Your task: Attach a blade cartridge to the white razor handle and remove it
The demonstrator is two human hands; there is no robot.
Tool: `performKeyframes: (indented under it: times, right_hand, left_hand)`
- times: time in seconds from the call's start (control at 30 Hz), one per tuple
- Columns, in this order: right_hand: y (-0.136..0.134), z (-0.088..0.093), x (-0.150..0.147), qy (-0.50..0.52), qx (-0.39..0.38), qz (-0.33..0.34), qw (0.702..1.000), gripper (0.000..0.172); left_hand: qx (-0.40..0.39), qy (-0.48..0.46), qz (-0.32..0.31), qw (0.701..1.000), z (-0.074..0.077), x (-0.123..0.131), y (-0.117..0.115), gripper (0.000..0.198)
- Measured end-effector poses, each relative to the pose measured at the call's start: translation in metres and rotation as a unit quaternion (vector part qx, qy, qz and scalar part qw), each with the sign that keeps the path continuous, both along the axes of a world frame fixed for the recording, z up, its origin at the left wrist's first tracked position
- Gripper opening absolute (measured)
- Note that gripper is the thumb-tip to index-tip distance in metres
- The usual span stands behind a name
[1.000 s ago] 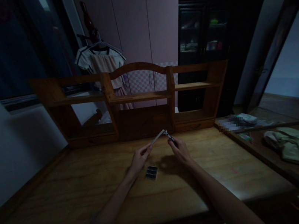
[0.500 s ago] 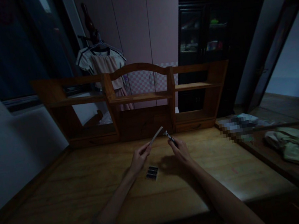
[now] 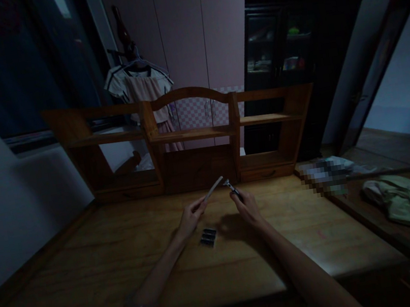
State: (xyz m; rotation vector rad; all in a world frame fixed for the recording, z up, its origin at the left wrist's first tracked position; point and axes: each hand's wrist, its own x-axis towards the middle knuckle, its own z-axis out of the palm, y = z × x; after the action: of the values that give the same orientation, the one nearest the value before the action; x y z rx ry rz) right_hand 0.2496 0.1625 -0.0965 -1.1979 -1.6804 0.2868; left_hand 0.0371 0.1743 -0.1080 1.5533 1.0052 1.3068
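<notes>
Pinching a thin, flat, pale strip (image 3: 213, 188) in the left hand (image 3: 190, 221) grip, clenching a slim, metal-tipped tool (image 3: 230, 186) in the right hand (image 3: 249, 207), tips almost meeting above the glossy wooden surface (image 3: 90, 263), near a ribbed black pack (image 3: 207, 237).

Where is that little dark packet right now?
Head view: the little dark packet lies on the wooden desk near its middle, close by the left hand, left of the right hand.

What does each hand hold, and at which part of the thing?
The left hand pinches a thin pale strip by its near end. The right hand grips a small metal-tipped tool by its dark handle.
</notes>
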Motion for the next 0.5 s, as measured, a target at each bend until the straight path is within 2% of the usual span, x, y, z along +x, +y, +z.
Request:
performKeyframes:
  times: [0.13, 0.2, 0.3, 0.5]
  right_hand:
    - [0.0021, -0.002, 0.0, -0.005, -0.001, -0.001, 1.0, 0.033]
    - [0.0036, -0.0035, 0.0, -0.005, 0.001, -0.002, 1.0, 0.033]
    - [0.004, -0.0039, -0.0001, -0.002, 0.006, -0.002, 1.0, 0.033]
    - [0.0008, -0.0005, -0.0002, -0.002, 0.003, -0.002, 1.0, 0.033]
  left_hand:
    - [-0.021, -0.002, -0.012, 1.0, -0.0005, -0.0001, 0.0004, 0.057]
    - [-0.006, 0.006, -0.03, 1.0, -0.0004, 0.0009, 0.0005, 0.054]
    - [0.011, 0.009, -0.022, 1.0, -0.0002, 0.0011, 0.0009, 0.049]
    - [-0.034, 0.003, -0.029, 0.999, 0.0034, 0.0018, -0.0031, 0.056]
